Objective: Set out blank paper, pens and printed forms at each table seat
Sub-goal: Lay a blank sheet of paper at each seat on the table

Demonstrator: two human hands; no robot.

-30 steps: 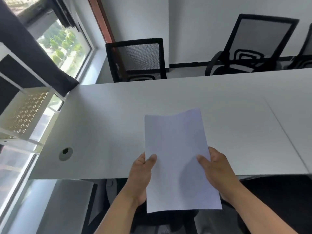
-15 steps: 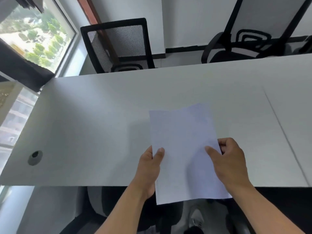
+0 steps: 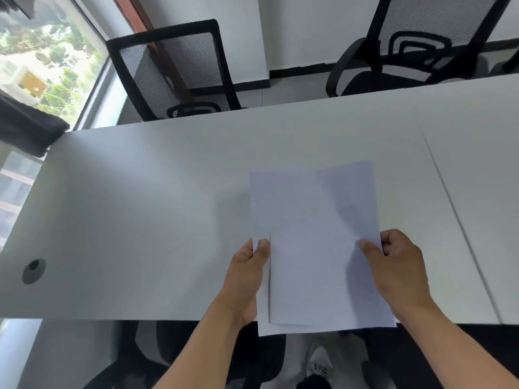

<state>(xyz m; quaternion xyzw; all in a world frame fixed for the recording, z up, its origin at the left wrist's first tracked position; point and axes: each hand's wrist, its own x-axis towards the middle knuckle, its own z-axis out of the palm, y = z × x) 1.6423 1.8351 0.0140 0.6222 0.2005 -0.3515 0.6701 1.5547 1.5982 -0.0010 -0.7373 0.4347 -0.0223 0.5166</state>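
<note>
Blank paper sheets (image 3: 314,242) held over near edge of white tabletop (image 3: 140,206), lower ends overhanging edge. Two sheets visible, top one offset right of bottom one. Left hand (image 3: 247,276) pinches left edge, thumb on top, other fingers hidden beneath. Right hand (image 3: 398,273) pinches right edge, thumb on top, fingers curled behind. Round cable hole (image 3: 33,270) at tabletop's left end. Two black mesh chairs across tabletop: one far left (image 3: 174,71), one far right (image 3: 415,43). Window (image 3: 42,60) at left.

Single head-worn view, steeply downward, close over the white table (image 3: 140,220).
</note>
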